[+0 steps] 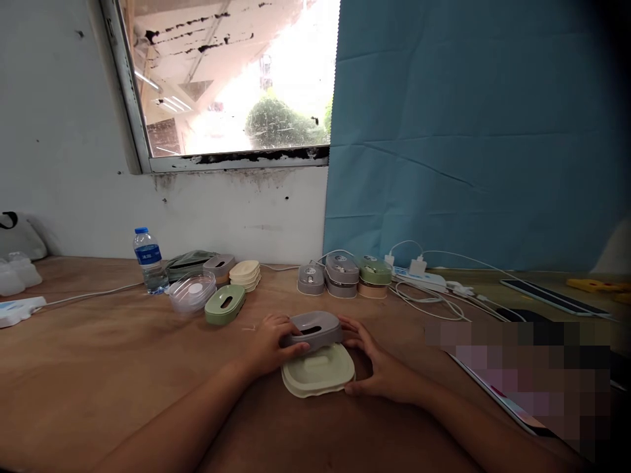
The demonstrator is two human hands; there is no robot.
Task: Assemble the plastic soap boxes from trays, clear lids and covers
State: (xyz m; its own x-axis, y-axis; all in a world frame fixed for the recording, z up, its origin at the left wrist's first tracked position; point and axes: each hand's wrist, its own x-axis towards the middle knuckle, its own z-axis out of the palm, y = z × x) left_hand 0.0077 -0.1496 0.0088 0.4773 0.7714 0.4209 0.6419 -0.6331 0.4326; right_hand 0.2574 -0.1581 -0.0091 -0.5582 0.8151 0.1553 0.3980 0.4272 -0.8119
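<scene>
A grey oval cover with a dark slot in its top is in my left hand, thumb along the near side and fingers over the left end. It is tilted above the far part of a pale green, shallow oval piece with a raised middle, hiding that part. My right hand curves around the right side: its thumb is at the pale piece's near right corner, and its fingers reach the cover's right end. Whether those fingers also press on the pale piece is hidden.
Behind stand a green slotted cover, clear plastic lids, stacked cream pieces and a water bottle. Several lidded boxes line the wall. Cables and a power strip lie right, near a tablet-like device.
</scene>
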